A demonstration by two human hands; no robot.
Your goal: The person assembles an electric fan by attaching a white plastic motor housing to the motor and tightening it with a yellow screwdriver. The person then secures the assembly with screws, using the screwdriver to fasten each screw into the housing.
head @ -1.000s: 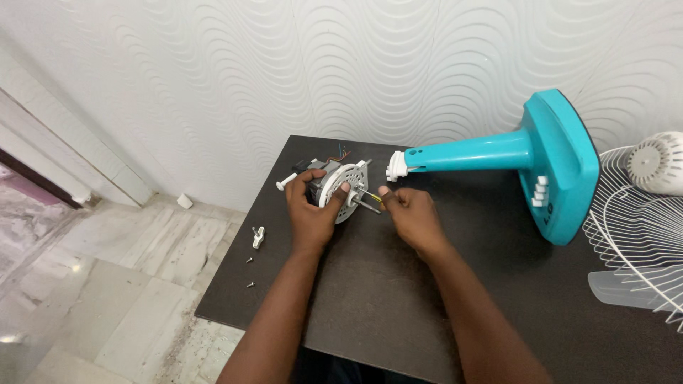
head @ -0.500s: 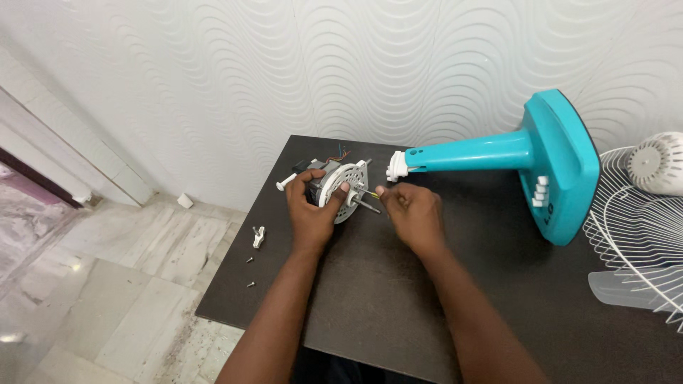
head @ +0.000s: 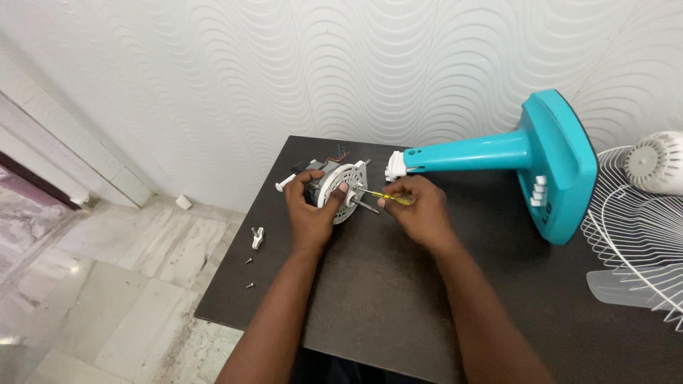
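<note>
My left hand [head: 311, 213] grips a small fan motor [head: 340, 187] with a round white front plate and a metal shaft, holding it upright on the dark table [head: 384, 299]. My right hand [head: 420, 210] pinches a thin screwdriver with a yellow handle [head: 390, 197]; its tip points left and touches the white plate. Red and blue wires stick out behind the motor.
A teal fan stand [head: 526, 153] lies on its side at the back right, neck pointing toward the motor. A white wire fan guard [head: 640, 242] and white rear housing [head: 658, 163] sit at the far right. A white wing nut [head: 257, 237] and small screws lie near the table's left edge.
My right hand has shifted slightly at the plate with the screwdriver. My left hand and the motor stay put.
</note>
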